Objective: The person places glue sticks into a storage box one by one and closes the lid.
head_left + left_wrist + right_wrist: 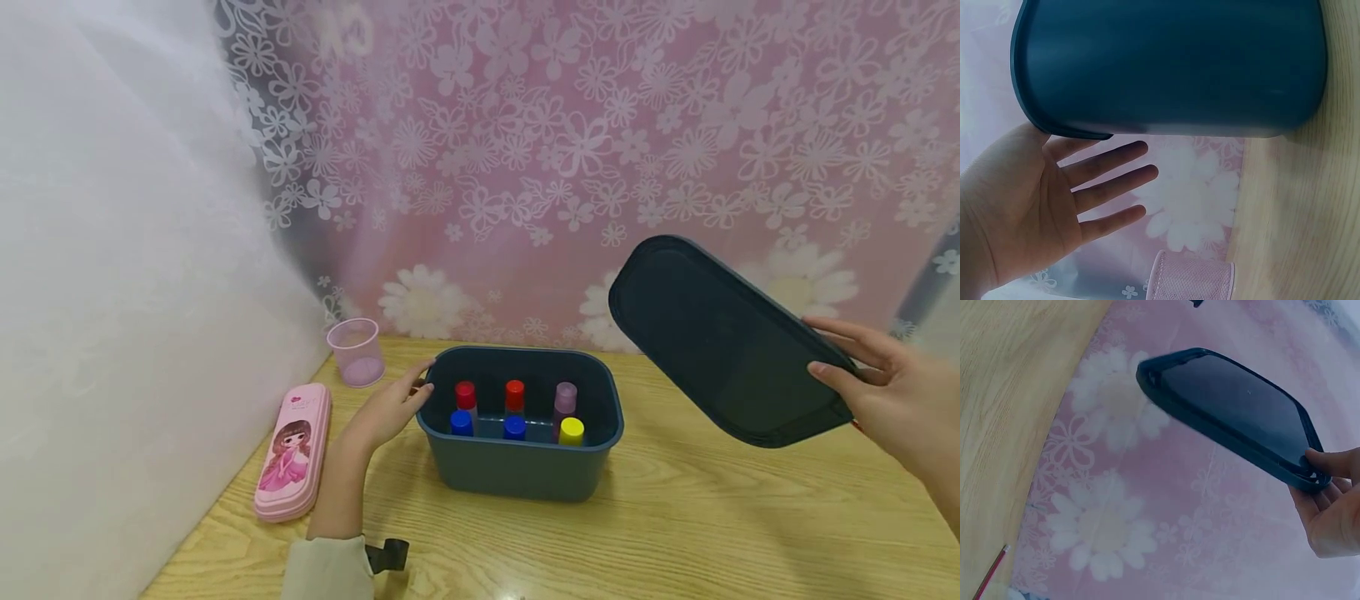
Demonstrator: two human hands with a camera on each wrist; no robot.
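Observation:
A dark blue-green storage bin stands uncovered on the wooden table. Inside it are several upright capped tubes with red caps, blue caps, a purple cap and a yellow cap; their lower parts are mostly hidden. My left hand touches the bin's left rim, its fingers mostly straight in the left wrist view and the thumb partly hidden by the rim. Up at the right, my right hand grips the tilted dark lid by one end, thumb on one face and fingers behind.
A pink pencil case with a printed doll lies left of the bin. Behind it stands a pink mesh cup. A red pencil-like stick shows in the right wrist view. Floral curtain hangs behind the table, white sheeting at left.

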